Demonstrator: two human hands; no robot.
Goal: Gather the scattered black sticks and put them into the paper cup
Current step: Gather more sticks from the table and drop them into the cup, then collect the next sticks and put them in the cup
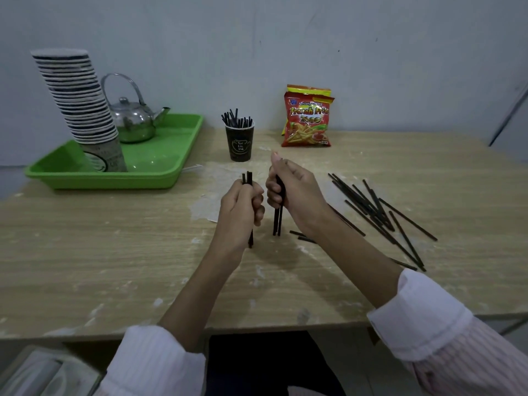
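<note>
A black paper cup (239,144) stands upright at the table's middle back, with several black sticks (236,119) poking out of it. My left hand (241,202) grips a small upright bundle of black sticks (247,178), their lower ends touching the table. Just to its right, my right hand (294,190) holds two or three black sticks (277,221) upright. A scattered pile of black sticks (377,212) lies flat on the table to the right of my right forearm, some partly hidden under it.
A green tray (160,172) at back left carries a tall stack of paper cups (83,110) and a metal kettle (134,118). A red snack bag (307,121) leans on the wall behind the cup. The table's front edge (257,330) is near me.
</note>
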